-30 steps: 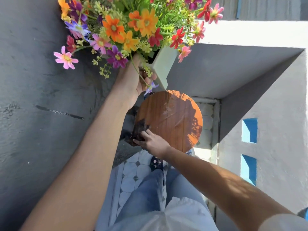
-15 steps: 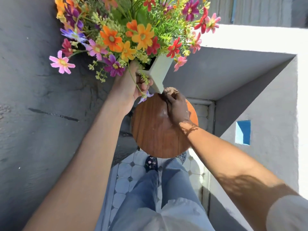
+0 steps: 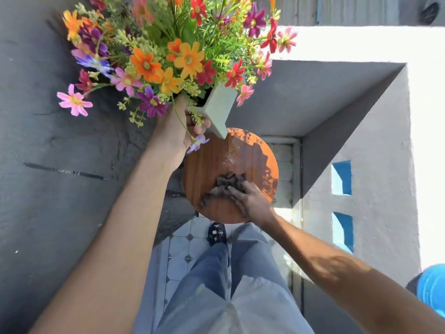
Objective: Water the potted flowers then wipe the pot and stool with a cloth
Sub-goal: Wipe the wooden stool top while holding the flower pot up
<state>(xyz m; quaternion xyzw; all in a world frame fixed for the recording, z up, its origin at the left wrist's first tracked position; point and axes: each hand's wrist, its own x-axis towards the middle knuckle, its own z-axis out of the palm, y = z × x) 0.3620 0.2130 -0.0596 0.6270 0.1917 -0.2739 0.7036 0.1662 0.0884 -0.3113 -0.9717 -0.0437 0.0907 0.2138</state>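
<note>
My left hand (image 3: 178,131) grips the pale green square pot (image 3: 218,109) and holds it lifted above the far edge of the round wooden stool (image 3: 207,162). The pot is tilted, and a dense bunch of orange, pink, red and purple flowers (image 3: 168,56) spills from it toward me. My right hand (image 3: 250,201) presses a dark crumpled cloth (image 3: 222,186) flat on the stool's near half. A wet sheen shows on the stool top near the pot's lower corner.
A dark grey wall (image 3: 60,189) runs along the left. A white ledge and wall (image 3: 361,116) with blue openings stands at the right. My legs and a dark shoe (image 3: 216,233) are on the tiled floor (image 3: 183,251) below the stool. A blue object (image 3: 431,288) sits at the lower right.
My right hand with the cloth has swept from the stool's far edge under the pot back to its near half. The left hand keeps the pot lifted.
</note>
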